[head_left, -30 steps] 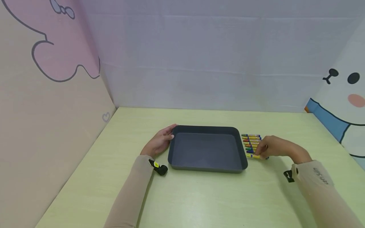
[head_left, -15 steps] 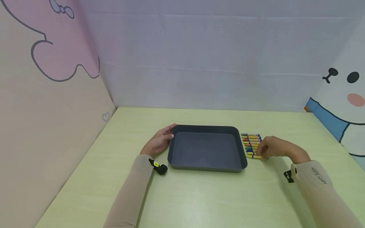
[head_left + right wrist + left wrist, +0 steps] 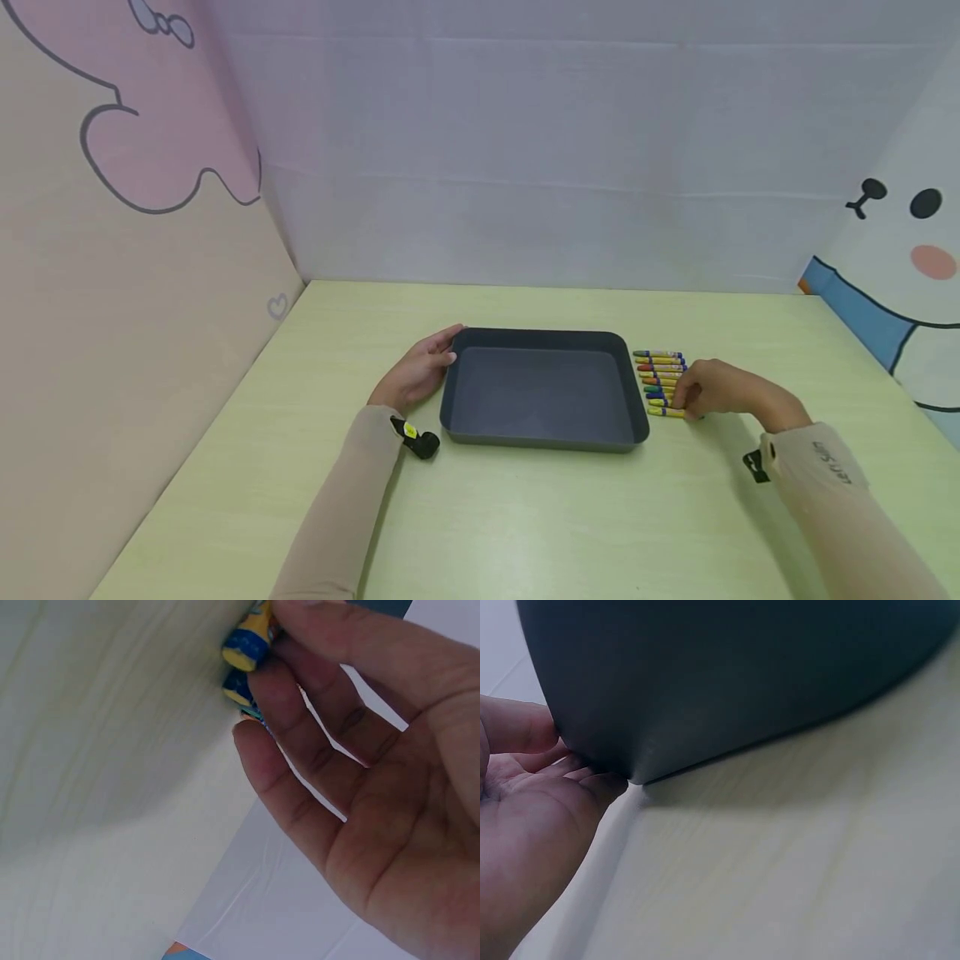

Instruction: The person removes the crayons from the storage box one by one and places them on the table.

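Observation:
A dark grey rectangular tray (image 3: 543, 392) lies on the table. My left hand (image 3: 414, 373) holds its left side near the far corner; in the left wrist view, the fingers (image 3: 551, 769) meet the tray's lower corner and some fingertips are hidden. To the right of the tray, several crayons (image 3: 660, 367) in mostly yellow wrappers lie side by side in a row. My right hand (image 3: 716, 390) pinches the nearest yellow crayon (image 3: 664, 412) by its right end. In the right wrist view, that crayon's blue-banded end (image 3: 246, 649) sticks out between thumb and finger.
The pale wood-grain table (image 3: 540, 525) meets a white back wall (image 3: 525, 167). Printed panels with cartoon figures stand at the left (image 3: 150, 292) and right (image 3: 922, 275). A small black wrist camera (image 3: 423, 444) sits at the left cuff, beside the tray.
My right fingertips have shifted slightly along the nearest crayon, and another yellow crayon now shows just behind it. My left hand and the tray stay in place.

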Available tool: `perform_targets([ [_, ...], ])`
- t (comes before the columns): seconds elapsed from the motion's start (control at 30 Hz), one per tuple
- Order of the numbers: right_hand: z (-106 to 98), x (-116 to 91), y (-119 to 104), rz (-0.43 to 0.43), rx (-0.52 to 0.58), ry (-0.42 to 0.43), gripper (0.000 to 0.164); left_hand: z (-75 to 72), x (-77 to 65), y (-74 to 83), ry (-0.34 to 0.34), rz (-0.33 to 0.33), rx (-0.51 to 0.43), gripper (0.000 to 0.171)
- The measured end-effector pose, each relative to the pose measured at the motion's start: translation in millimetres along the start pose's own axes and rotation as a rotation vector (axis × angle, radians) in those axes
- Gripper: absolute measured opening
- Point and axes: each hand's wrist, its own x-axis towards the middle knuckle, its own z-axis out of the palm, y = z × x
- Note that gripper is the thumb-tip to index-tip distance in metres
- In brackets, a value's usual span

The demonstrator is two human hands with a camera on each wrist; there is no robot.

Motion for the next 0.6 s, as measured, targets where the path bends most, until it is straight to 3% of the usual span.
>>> perform_targets([
  [0.33, 0.8, -1.1, -2.5, 0.037, -0.002, 0.002, 0.012, -1.1, 0.6, -0.1, -0.008, -0.004, -0.004, 0.064],
  [0.6, 0.8, -4.9, -6.3, 0.017, -0.007, 0.014, 0.012, -0.2, -0.6, 1.4, 0.014, -0.007, -0.004, 0.061],
])
